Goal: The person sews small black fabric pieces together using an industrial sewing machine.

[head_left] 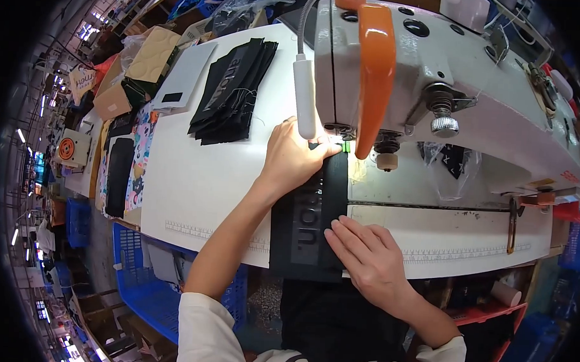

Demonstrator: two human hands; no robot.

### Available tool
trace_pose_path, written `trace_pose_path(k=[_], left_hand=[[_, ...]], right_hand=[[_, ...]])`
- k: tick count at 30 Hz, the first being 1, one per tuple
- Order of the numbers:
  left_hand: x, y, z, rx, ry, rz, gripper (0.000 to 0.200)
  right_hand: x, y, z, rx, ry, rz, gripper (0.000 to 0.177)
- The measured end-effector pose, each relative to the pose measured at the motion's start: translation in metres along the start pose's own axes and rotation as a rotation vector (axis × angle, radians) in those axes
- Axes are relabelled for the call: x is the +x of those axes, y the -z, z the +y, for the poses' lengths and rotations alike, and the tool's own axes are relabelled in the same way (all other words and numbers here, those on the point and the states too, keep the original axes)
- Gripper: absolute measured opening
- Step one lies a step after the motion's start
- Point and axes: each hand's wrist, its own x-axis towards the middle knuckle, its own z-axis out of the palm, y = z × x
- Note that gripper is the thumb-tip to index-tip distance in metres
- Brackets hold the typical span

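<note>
A black fabric piece (307, 229) with dark lettering lies on the white table (193, 197), its far end under the needle area of a sewing machine (459, 85). My left hand (294, 157) rests on its far part beside the needle, thumb and fingers pressed together at the cloth; what they pinch is too small to make out. Flat on the near right edge of the fabric is my right hand (367, 257), its fingers stretched out. A small green piece (346, 146) shows beside the left thumb. The machine's orange lever (375, 75) hangs over the work.
A stack of black lettered pieces (232, 93) lies at the back left, near a grey sheet (184, 75). Scissors (512, 226) are at the right. A blue basket (146, 287) stands below the left table edge. Clear plastic with black fabric (453, 162) lies under the machine arm.
</note>
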Motion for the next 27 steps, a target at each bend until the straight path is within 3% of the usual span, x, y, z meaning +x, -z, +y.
trace_pose_path(k=[9, 22, 25, 27], left_hand=[[0.002, -0.001, -0.006, -0.052, 0.000, 0.008, 0.024], [0.001, -0.009, -0.013, -0.060, -0.088, 0.111, 0.026], [-0.012, -0.010, -0.014, 0.284, -0.348, 0.240, 0.021], [-0.030, 0.000, 0.000, 0.341, -0.445, 0.269, 0.018]], right_hand=[[0.000, 0.002, 0.000, 0.012, -0.009, -0.008, 0.048], [-0.002, -0.002, 0.001, -0.019, -0.002, -0.013, 0.050], [-0.005, -0.002, -0.002, -0.007, 0.022, -0.033, 0.047], [-0.009, 0.001, -0.007, 0.008, 0.041, 0.019, 0.042]])
